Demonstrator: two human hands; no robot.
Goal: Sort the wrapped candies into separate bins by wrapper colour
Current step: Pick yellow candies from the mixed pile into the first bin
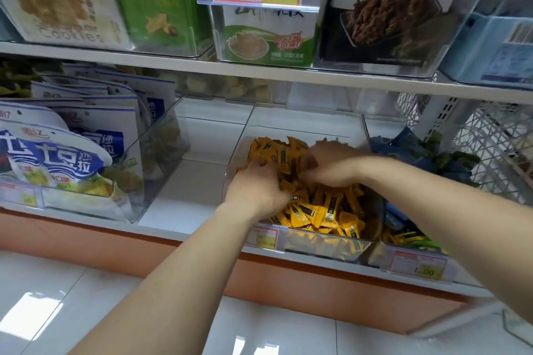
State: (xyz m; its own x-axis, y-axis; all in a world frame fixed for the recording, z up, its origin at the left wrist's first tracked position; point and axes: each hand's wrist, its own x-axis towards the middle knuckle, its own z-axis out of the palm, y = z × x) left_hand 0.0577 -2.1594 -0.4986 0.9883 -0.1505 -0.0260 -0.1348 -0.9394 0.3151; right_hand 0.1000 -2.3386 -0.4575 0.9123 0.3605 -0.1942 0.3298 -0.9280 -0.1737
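A clear plastic bin (pixel 302 121) on the lower shelf holds a heap of yellow-wrapped candies (pixel 323 210). Both my hands are inside it. My left hand (pixel 256 190) lies on the left side of the heap with its fingers curled into the candies. My right hand (pixel 331 164) is at the back of the heap, fingers bent down among the wrappers; it is motion-blurred. The bin to the right (pixel 409 256) holds blue-wrapped candies (pixel 403 144) with some green (pixel 458 158) and a few yellow ones at its front.
A bare shelf strip (pixel 184 190) lies left of the yellow bin. Farther left a clear bin holds blue-and-white snack bags (pixel 57 158). The upper shelf (pixel 259 69) overhangs with boxed snacks and a price tag. A white wire basket (pixel 490 147) stands at far right.
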